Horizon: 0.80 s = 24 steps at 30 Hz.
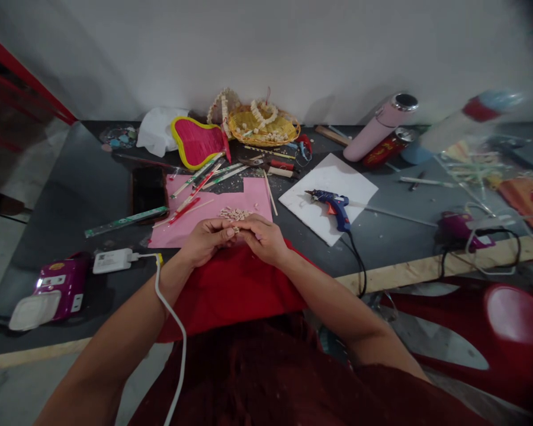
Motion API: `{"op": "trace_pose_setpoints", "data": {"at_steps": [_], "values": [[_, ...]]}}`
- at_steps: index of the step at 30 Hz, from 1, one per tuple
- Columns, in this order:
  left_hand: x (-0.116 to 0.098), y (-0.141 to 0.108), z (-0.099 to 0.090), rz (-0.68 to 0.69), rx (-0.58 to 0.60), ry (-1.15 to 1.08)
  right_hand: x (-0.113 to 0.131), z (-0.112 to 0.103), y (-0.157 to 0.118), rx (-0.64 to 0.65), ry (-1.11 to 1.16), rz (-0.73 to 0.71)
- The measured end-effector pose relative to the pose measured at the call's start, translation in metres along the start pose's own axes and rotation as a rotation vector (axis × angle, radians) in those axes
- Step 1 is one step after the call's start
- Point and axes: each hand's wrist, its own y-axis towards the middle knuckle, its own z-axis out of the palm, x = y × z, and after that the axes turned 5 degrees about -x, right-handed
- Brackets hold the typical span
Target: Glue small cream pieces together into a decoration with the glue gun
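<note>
Above the near part of a pink sheet [258,195], my left hand [208,240] and my right hand [263,238] meet with their fingertips together. Between them is a small cluster of pale wooden pieces [237,230], pinched by the fingers of both hands. Just beyond the fingertips lies a loose pile of similar short pieces [233,213] on the sheet. A red cloth [235,287] spreads beneath my wrists.
A blue glue gun [333,204] rests on a white board [350,177] at the right. Behind stand a yellow basket [262,136], pliers [275,165] and a pink flask [379,127]. A phone [148,192] and purple power socket [64,290] lie left.
</note>
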Motion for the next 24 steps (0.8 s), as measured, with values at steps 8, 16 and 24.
{"op": "trace_pose_setpoints", "data": {"at_steps": [8,16,24], "values": [[0.0063,0.0023,-0.0047,0.028,0.006,0.032,0.0030,0.0054,-0.0018,-0.039,-0.018,-0.012],[0.0060,0.0026,-0.0037,0.020,-0.013,0.007,0.0044,0.0059,-0.0022,-0.045,-0.031,0.003],[0.0038,0.0030,-0.0013,0.021,-0.028,-0.066,0.0039,0.0012,0.0027,-0.026,-0.027,0.019]]}}
